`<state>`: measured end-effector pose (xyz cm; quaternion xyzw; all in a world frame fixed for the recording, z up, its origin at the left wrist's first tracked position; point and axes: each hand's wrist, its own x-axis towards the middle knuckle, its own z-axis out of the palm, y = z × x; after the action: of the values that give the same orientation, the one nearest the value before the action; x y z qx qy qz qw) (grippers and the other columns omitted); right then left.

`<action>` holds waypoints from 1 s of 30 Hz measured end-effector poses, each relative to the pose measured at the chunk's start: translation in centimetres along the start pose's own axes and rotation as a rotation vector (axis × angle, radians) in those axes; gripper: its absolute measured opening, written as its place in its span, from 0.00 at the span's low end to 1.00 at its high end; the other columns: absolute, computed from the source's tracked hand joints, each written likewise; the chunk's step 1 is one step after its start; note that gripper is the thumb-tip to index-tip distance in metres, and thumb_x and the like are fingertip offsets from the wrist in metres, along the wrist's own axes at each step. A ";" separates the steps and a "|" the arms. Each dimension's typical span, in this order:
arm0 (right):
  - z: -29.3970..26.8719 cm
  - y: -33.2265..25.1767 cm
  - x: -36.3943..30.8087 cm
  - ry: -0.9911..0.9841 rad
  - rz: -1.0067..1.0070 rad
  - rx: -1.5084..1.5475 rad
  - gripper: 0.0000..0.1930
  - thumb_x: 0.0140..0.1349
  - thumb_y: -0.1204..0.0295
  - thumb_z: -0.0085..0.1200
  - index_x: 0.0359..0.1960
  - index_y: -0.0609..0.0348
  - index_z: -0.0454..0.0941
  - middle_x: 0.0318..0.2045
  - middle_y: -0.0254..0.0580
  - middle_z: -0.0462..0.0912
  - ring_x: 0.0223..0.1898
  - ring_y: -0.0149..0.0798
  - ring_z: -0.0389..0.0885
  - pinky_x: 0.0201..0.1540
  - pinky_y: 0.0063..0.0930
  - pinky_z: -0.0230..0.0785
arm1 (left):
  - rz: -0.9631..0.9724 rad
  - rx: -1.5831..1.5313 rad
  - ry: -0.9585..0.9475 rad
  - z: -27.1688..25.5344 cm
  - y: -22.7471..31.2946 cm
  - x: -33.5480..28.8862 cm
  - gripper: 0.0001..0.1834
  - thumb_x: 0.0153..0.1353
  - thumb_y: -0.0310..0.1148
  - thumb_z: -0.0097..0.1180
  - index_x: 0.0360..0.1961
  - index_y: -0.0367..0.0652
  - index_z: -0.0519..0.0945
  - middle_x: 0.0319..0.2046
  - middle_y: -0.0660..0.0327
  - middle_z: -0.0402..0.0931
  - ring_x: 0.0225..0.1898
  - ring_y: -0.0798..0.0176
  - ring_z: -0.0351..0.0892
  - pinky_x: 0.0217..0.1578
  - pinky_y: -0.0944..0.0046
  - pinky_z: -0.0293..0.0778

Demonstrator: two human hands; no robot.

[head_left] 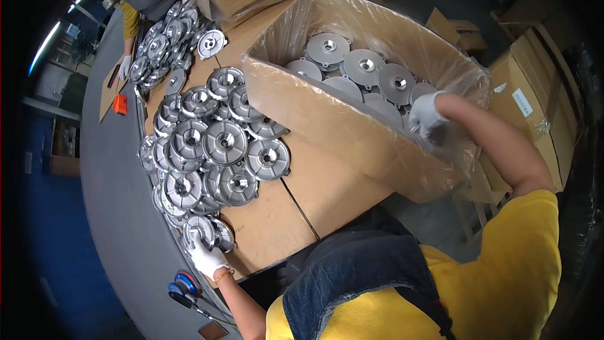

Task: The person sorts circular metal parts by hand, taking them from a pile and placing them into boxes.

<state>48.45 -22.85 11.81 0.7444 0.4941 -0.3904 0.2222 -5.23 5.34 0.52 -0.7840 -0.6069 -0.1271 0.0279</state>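
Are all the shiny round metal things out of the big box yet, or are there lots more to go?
Not yet. Many metal discs already lie piled on the flat cardboard. The left hand rests on a disc at the pile's near edge, and the right hand reaches into the big box, touching discs there. Plenty of discs in the box remain, so a good share is left.

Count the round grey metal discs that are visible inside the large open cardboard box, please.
7 round grey metal discs show. All lie in the plastic-lined large cardboard box; more may be hidden beneath.
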 end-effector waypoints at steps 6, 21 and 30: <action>-0.3 -2.0 2.3 0.077 0.119 -0.298 0.16 0.45 0.69 0.60 0.36 0.62 0.84 0.36 0.51 0.84 0.38 0.49 0.83 0.38 0.43 0.75 | 0.020 -0.073 0.069 -1.5 -1.1 -0.3 0.23 0.44 0.20 0.52 0.45 0.45 0.79 0.42 0.51 0.76 0.41 0.47 0.77 0.44 0.55 0.72; -9.7 -15.8 -4.5 0.453 -0.855 0.896 0.16 0.59 0.76 0.55 0.49 0.62 0.76 0.39 0.40 0.82 0.40 0.29 0.80 0.44 0.22 0.72 | -0.407 -1.968 -0.618 -12.5 18.2 -7.7 0.33 0.59 0.45 0.59 0.57 0.33 0.65 0.44 0.53 0.75 0.33 0.59 0.79 0.32 0.62 0.77; -8.5 -17.5 -4.3 0.146 -0.755 1.031 0.20 0.56 0.69 0.60 0.48 0.67 0.75 0.38 0.39 0.82 0.39 0.29 0.79 0.43 0.25 0.71 | -0.112 -1.998 -0.869 -10.4 16.6 -7.6 0.34 0.63 0.46 0.52 0.62 0.33 0.61 0.50 0.52 0.73 0.46 0.60 0.77 0.47 0.61 0.72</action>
<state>34.75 -11.91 21.26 0.5551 0.4849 -0.5773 -0.3513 7.20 -8.22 10.67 -0.4018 -0.2227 -0.2761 -0.8443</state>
